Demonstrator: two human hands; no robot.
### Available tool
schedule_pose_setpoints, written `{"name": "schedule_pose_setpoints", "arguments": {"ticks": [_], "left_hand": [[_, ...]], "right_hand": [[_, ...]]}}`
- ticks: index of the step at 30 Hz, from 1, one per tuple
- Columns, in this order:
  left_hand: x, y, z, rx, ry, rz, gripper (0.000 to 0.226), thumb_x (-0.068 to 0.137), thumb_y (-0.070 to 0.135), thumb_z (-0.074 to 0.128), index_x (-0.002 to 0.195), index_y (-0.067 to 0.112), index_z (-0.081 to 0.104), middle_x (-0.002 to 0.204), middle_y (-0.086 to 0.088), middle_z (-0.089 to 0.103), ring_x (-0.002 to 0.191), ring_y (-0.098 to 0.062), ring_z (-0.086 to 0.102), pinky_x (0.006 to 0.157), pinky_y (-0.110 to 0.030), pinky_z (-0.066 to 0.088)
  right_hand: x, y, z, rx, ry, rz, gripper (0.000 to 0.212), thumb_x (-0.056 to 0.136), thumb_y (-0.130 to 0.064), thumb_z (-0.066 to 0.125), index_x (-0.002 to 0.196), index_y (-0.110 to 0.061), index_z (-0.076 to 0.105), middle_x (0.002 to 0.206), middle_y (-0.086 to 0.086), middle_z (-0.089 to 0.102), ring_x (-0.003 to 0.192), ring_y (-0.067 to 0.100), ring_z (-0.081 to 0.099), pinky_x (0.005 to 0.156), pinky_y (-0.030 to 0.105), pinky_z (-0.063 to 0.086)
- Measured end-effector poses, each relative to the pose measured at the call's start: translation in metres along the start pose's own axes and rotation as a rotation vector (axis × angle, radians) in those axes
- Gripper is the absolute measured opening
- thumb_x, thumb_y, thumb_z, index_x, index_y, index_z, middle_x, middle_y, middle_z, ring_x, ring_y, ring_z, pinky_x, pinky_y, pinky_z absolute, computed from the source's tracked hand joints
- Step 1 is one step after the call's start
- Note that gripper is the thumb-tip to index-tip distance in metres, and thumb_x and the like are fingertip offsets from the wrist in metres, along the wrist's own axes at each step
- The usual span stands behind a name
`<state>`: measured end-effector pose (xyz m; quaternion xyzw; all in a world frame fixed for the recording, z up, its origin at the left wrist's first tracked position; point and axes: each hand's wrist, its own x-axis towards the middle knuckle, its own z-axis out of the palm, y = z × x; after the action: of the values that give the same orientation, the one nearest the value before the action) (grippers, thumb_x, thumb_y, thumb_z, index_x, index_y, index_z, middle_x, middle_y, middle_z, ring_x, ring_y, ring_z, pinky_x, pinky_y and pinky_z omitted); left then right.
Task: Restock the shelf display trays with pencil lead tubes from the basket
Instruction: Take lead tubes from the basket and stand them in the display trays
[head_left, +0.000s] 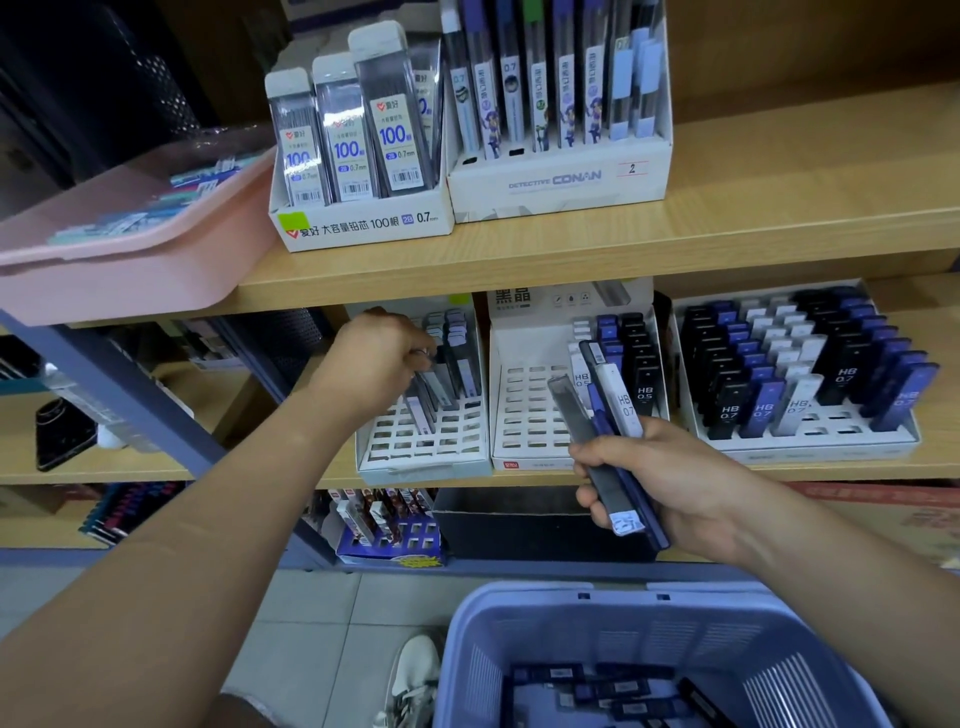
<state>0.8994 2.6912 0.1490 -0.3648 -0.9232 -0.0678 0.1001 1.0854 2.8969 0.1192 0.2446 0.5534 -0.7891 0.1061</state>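
Nearest, at the bottom edge, stands the blue basket (524, 644). Loose lead tubes (602, 693) in dark and blue cases lie flat on its floor. A white shoe (415, 670) rests on the tiled floor just left of it.

Above the basket, the right hand (675, 483) is closed around a bundle of tubes (605, 431): one clear-dark, one blue and one white, the white one marked HB 0.7. The bundle points up and to the left, and its upper ends overlap the front of the middle tray (524, 415). That tray is mostly vacant slots, with white, blue and black tubes standing in its right-hand columns.

The hands are well apart. The left hand (376, 358) reaches into the left tray (415, 460), fingers curled over the top of a clear tube (427, 388) that leans in a slot among a few others. The front rows of this tray are unfilled.

The right tray (810, 444), on the same wooden shelf, is nearly full of black, blue and white tubes marked HB 0.7.

Farther back, the upper shelf (597, 244) carries a white box (363, 226) of 100-piece 0.7 mm lead packs. A Conan display box (561, 182) touches its right side. A pink bin (104, 260) overhangs the left end of that shelf.
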Motion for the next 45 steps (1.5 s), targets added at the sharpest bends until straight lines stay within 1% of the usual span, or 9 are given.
{"name": "schedule_pose_setpoints", "arguments": {"ticks": [8,14,19,25,30,33,38,41,45], "left_hand": [[-0.002,0.015,0.015,-0.020,0.036,-0.092,0.025,0.091,0.013,0.060,0.116,0.012,0.060,0.104,-0.015,0.063,0.100,-0.033,0.055,0.076,-0.032,0.045],[0.004,0.011,0.019,0.004,0.182,-0.043,0.007,0.079,0.006,0.069,0.072,0.005,0.070,0.077,-0.009,0.069,0.075,-0.032,0.061,0.081,-0.031,0.040],[0.003,0.013,0.016,-0.043,0.151,-0.130,0.012,0.085,0.012,0.068,0.092,0.010,0.077,0.098,-0.011,0.073,0.096,-0.032,0.062,0.081,-0.042,0.054],[-0.001,0.013,0.011,-0.003,0.111,-0.240,0.020,0.089,0.014,0.058,0.100,0.017,0.074,0.104,-0.010,0.071,0.096,-0.032,0.062,0.078,-0.042,0.055],[-0.007,0.053,-0.007,-0.247,0.030,-0.096,0.038,0.088,0.014,0.064,0.124,0.025,0.062,0.117,0.003,0.063,0.100,-0.017,0.059,0.088,-0.021,0.044],[-0.013,0.089,-0.009,-0.343,-0.081,0.175,0.054,0.080,0.018,0.075,0.130,0.028,0.057,0.128,0.005,0.057,0.113,-0.012,0.051,0.099,-0.024,0.038],[-0.017,0.098,-0.007,-0.148,0.004,0.466,0.021,0.085,0.024,0.066,0.104,0.019,0.073,0.097,0.001,0.072,0.092,-0.023,0.063,0.083,-0.037,0.052],[-0.019,0.096,-0.007,-0.185,-0.172,0.254,0.016,0.090,0.027,0.063,0.101,0.022,0.073,0.084,0.006,0.072,0.078,-0.014,0.063,0.074,-0.031,0.051],[-0.023,0.102,0.000,-0.796,-0.446,-0.152,0.014,0.085,0.013,0.069,0.094,0.003,0.071,0.083,-0.008,0.074,0.075,-0.018,0.070,0.070,-0.030,0.058]], "right_hand": [[0.000,0.002,0.002,0.000,0.013,0.014,0.041,0.086,-0.006,0.070,0.122,0.005,0.052,0.070,0.010,0.064,0.057,0.022,0.065,0.049,0.028,0.053],[-0.001,0.000,0.002,0.020,0.015,0.010,0.039,0.087,-0.005,0.069,0.121,0.004,0.053,0.069,0.010,0.063,0.055,0.021,0.064,0.048,0.028,0.053],[-0.005,-0.003,0.003,0.078,-0.017,-0.018,0.029,0.086,-0.005,0.069,0.113,0.000,0.058,0.069,0.010,0.065,0.058,0.021,0.064,0.050,0.030,0.053],[-0.017,-0.004,0.003,0.103,-0.072,-0.052,0.016,0.087,-0.008,0.068,0.101,-0.002,0.066,0.077,0.012,0.070,0.062,0.021,0.066,0.053,0.030,0.056],[-0.022,-0.006,0.003,0.098,-0.057,-0.046,0.022,0.087,-0.014,0.069,0.105,-0.002,0.065,0.077,0.014,0.072,0.056,0.019,0.065,0.047,0.025,0.053],[-0.023,-0.008,0.003,0.072,-0.053,-0.028,0.025,0.087,-0.019,0.069,0.106,-0.003,0.065,0.072,0.012,0.069,0.050,0.017,0.060,0.041,0.022,0.046],[-0.022,-0.009,0.001,0.102,-0.071,-0.010,0.025,0.089,-0.029,0.066,0.101,-0.007,0.067,0.066,0.008,0.063,0.042,0.012,0.045,0.035,0.018,0.033],[-0.020,-0.008,-0.005,0.163,-0.019,-0.045,0.026,0.088,-0.031,0.066,0.106,-0.012,0.065,0.070,0.007,0.065,0.044,0.010,0.041,0.037,0.017,0.032],[-0.018,-0.007,-0.011,0.177,0.034,-0.128,0.032,0.088,-0.026,0.068,0.114,-0.007,0.066,0.092,0.006,0.072,0.049,0.007,0.043,0.037,0.017,0.033]]}}
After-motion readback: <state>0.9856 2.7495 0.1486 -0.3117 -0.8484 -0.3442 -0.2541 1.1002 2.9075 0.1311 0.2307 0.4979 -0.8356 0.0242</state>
